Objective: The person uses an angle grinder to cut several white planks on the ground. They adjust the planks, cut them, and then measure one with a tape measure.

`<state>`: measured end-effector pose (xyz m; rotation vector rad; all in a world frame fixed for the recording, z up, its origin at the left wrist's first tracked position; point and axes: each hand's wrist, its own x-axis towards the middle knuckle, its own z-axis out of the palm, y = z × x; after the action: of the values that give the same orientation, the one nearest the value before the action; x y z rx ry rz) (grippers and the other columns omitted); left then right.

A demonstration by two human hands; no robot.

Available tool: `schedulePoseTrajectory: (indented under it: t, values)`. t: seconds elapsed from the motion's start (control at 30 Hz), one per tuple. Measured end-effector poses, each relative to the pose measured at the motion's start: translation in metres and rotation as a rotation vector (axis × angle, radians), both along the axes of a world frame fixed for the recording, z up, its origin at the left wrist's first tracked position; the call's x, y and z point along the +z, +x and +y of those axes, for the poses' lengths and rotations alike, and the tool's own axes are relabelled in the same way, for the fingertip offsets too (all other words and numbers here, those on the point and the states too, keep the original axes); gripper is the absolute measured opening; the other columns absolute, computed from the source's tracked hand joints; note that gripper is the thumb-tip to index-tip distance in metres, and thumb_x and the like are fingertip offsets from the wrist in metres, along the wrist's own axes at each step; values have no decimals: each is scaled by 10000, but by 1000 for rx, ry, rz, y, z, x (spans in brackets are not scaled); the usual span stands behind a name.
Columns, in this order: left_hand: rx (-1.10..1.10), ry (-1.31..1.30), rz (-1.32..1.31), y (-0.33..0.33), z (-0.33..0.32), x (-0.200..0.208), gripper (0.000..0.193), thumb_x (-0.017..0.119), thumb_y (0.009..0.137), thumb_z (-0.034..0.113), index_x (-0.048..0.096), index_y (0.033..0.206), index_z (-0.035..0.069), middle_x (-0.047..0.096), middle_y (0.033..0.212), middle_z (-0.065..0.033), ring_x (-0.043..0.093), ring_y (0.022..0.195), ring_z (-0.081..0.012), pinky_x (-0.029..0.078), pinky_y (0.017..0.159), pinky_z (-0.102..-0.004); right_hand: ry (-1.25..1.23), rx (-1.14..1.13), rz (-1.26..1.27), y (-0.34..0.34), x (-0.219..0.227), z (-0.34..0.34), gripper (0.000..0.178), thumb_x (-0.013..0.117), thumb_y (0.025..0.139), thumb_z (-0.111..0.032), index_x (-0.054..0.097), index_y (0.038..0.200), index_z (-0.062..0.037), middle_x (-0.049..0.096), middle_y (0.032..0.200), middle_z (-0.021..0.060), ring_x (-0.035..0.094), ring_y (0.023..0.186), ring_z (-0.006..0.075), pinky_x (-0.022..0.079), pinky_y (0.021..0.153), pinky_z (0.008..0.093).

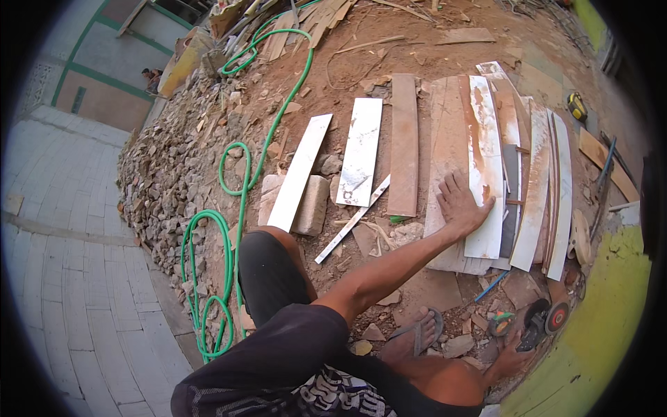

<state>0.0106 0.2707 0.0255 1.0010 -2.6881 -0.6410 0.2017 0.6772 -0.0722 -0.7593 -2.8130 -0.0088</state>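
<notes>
Along the left, pale paving (76, 299); at its far end, a grey wall with green trim (114, 52). Beside the paving, a long heap of rubble (167, 181), bordering reddish earth (361, 42). Low at the right, a yellow-green wall (590, 340), crowding in beside the grinder. Looped over rubble and earth, a green hose (242, 208). Across the middle, a brown plank (403, 139) between two white strips (360, 149) and a tight row of boards: first a broad dusty board (445, 104), next to it a rust-stained white board (484, 139). Against the leftmost strip, a pale block (310, 208). Near the wall, an angle grinder (536, 326), disc outward; farther up, a small yellow-and-black object (577, 106). Left hand (460, 205) palm-down on the broad dusty board, fingers spread and unclenched, thumb over the rust-stained board. Right hand (513, 359) at the grinder's black body; how far closed around it, impossible to tell.
</notes>
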Motion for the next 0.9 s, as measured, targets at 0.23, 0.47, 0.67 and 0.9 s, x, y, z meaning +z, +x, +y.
schedulePoseTrajectory:
  t: [0.23, 0.47, 0.67, 0.9]
  values:
    - [-63, 115, -57, -22, 9, 17, 1051, 807, 722, 647, 334, 1354, -49, 371, 1301, -206, 363, 1231, -382, 318, 1037, -540, -65, -124, -142, -14, 37, -18, 859, 730, 841, -646, 559, 1343, 30, 675, 1202, 274, 671, 1063, 466, 536, 877, 550]
    - [-70, 175, -122, -44, 8, 21, 1012, 812, 717, 615, 369, 1281, -99, 399, 1273, -211, 393, 1215, -362, 362, 1012, -494, -84, -122, -91, -11, 24, -9, 833, 742, 842, -602, 568, 1357, 30, 668, 1225, 273, 659, 1094, 461, 527, 903, 543]
    - [92, 259, -187, -61, 14, 39, 1065, 949, 577, 469, 361, 1294, -53, 395, 1296, -180, 401, 1239, -340, 403, 1025, -430, -110, 62, 17, 4, 10, 13, 746, 749, 860, -548, 610, 1347, -1, 671, 1259, 238, 663, 1111, 430, 535, 899, 522]
    - [190, 370, -226, -51, -5, 55, 1082, 950, 566, 482, 355, 1302, -41, 383, 1328, -185, 407, 1254, -336, 457, 963, -557, -234, 103, 48, 0, 61, -18, 723, 754, 905, -458, 565, 1401, 33, 605, 1384, 247, 601, 1245, 414, 503, 1018, 477]
